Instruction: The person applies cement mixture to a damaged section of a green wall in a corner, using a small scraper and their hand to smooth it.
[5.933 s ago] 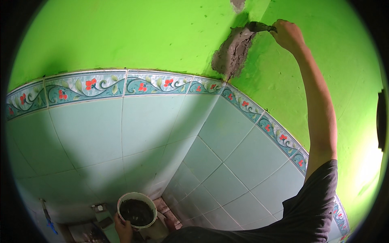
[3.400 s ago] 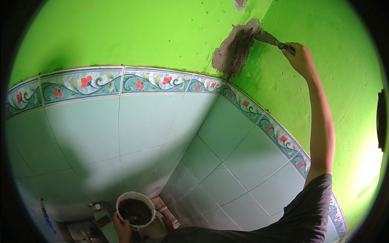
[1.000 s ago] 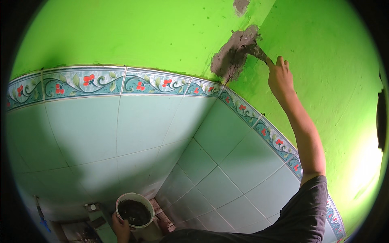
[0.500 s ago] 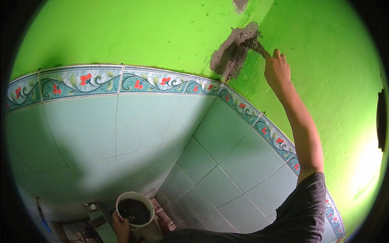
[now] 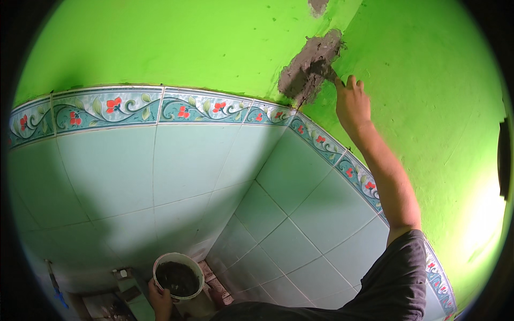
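Note:
My right hand [image 5: 354,104] is closed around the handle of a putty knife [image 5: 331,74], reaching up to the wall corner. The blade lies against a rough patch of wet grey mortar [image 5: 306,60] smeared on the green wall just above the tile border; part of the blade blends into the mortar. Low down, my left hand [image 5: 160,300] grips the rim of a white bucket [image 5: 201,275]. Dark grey mortar [image 5: 177,278] sits inside the bucket.
A floral border [image 5: 203,108] runs along both walls above pale green tiles [image 5: 115,166]. Another grey mortar spot [image 5: 318,6] is higher in the corner. At the lower left are a blue-ended tap or hose [image 5: 58,289] and a ledge. A dark object [image 5: 504,159] is on the right wall.
My right hand and the putty knife have moved down and left across the mortar patch. The left hand and bucket stay in place.

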Tool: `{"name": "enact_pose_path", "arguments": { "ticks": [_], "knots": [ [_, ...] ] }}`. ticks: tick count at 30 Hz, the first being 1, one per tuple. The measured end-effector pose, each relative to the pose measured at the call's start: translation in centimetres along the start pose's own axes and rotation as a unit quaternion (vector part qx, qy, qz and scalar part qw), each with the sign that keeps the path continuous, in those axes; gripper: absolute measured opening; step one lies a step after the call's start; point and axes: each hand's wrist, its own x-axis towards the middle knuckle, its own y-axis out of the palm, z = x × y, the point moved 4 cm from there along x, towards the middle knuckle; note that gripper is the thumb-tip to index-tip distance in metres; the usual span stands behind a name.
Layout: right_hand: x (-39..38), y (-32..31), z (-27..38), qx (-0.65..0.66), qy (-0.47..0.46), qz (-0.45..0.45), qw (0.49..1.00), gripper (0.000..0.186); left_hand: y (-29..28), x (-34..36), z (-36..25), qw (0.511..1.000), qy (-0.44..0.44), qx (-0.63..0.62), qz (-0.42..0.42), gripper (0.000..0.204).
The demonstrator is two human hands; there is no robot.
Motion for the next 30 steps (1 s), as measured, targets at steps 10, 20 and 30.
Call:
{"name": "enact_pose_path", "arguments": {
  "ticks": [10,20,30],
  "knots": [
    [0.4,-0.5,-3.8,0.025,0.013,-0.056,0.998,0.050,-0.6,0.4,0.9,0.998,-0.065,-0.012,0.008,0.048],
    [1.6,2.6,-6.9,0.006,0.016,-0.067,0.998,0.060,-0.7,0.0,2.4,0.994,-0.093,-0.056,-0.001,0.052],
    [-1.6,3.7,-3.7,0.042,-0.067,-0.003,0.997,0.064,-0.1,0.0,-0.3,0.991,-0.087,-0.104,0.016,0.055]
  ]
}}
